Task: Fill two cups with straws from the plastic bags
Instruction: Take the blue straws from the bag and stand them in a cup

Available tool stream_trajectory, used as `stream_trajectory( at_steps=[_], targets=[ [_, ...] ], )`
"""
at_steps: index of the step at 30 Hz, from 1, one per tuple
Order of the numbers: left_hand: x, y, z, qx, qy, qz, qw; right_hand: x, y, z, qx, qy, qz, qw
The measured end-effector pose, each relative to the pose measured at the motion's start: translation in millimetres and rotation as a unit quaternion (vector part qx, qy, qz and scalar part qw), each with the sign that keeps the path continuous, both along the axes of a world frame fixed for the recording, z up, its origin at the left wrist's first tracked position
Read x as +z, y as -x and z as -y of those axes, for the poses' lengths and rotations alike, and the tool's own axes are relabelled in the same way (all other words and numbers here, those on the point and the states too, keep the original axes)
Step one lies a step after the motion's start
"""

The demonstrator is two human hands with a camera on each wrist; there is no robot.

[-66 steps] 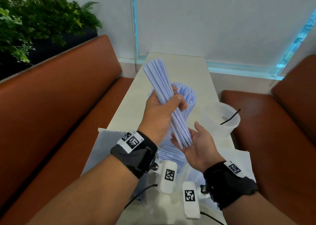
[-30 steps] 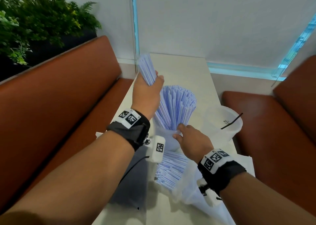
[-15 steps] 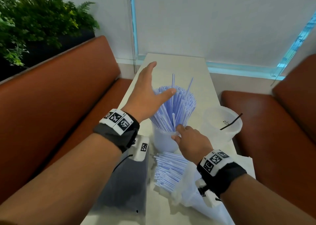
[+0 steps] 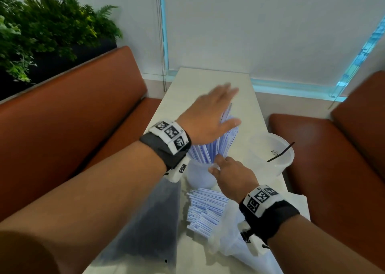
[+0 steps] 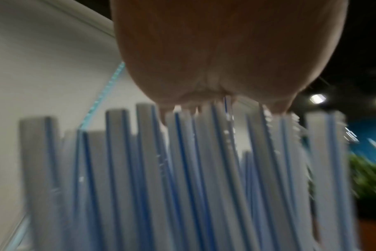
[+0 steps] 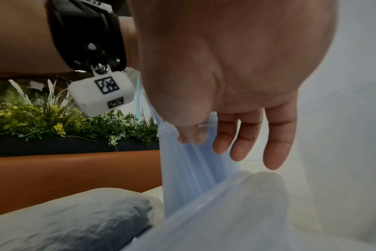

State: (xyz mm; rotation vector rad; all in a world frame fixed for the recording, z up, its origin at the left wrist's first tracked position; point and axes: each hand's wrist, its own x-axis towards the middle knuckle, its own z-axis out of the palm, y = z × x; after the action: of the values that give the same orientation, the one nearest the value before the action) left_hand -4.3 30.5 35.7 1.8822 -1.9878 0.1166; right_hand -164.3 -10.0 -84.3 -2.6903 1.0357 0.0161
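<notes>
Now straws (image 4: 224,140) between both hands, left (image 4: 210,112) atop.

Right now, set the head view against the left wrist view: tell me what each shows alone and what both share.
Only the head view shows the right hand pinching the rim of the filled cup, the second cup holding one dark straw, and loose straws lying by a plastic bag. Only the left wrist view shows the palm's underside meeting the straw tips. Both show the flat left hand atop the upright straws.
</notes>
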Motion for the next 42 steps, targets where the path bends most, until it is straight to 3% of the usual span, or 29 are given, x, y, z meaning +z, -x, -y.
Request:
stream_trajectory(
  at_steps=[2,3,6,8,10,12,15,20,25,33,38,42],
  targets=[
    [-8,6,0,-0.012,-0.130,0.047,0.990,2,0,-1,-0.014,-0.012,0.009,1.000],
    [-8,4,-2,-0.008,-0.144,0.026,0.989,2,0,-1,-0.014,-0.014,0.006,1.000],
    [1,-16,-16,0.015,0.010,-0.116,0.993,1,2,0,-0.006,-0.005,0.009,1.000],
    [-9,-34,-34,0.033,0.125,-0.201,0.971,0,3,0,0.000,0.004,0.012,1.000],
    [-31,-40,-53,0.069,0.116,-0.261,0.956,-1,1,0,0.000,0.009,0.012,1.000],
    [-56,-32,-63,0.095,0.037,-0.304,0.947,0,0,-1,-0.006,0.010,0.015,1.000],
    [-73,-12,-51,0.077,0.030,-0.336,0.938,-1,1,-1,-0.007,0.006,0.004,1.000],
    [-56,12,2,0.121,0.018,-0.244,0.962,1,3,-3,-0.008,0.012,-0.012,1.000],
    [-54,10,38,0.203,-0.009,-0.215,0.955,4,5,-8,-0.012,0.023,-0.012,1.000],
    [-35,-8,44,0.215,0.049,-0.180,0.959,10,3,-7,-0.003,0.009,-0.026,1.000],
    [-51,-8,34,0.211,-0.021,-0.120,0.970,8,3,-7,-0.004,0.020,-0.014,1.000],
    [-55,-11,30,0.217,0.003,-0.145,0.965,6,2,-6,-0.005,0.024,-0.001,1.000]
  ],
)
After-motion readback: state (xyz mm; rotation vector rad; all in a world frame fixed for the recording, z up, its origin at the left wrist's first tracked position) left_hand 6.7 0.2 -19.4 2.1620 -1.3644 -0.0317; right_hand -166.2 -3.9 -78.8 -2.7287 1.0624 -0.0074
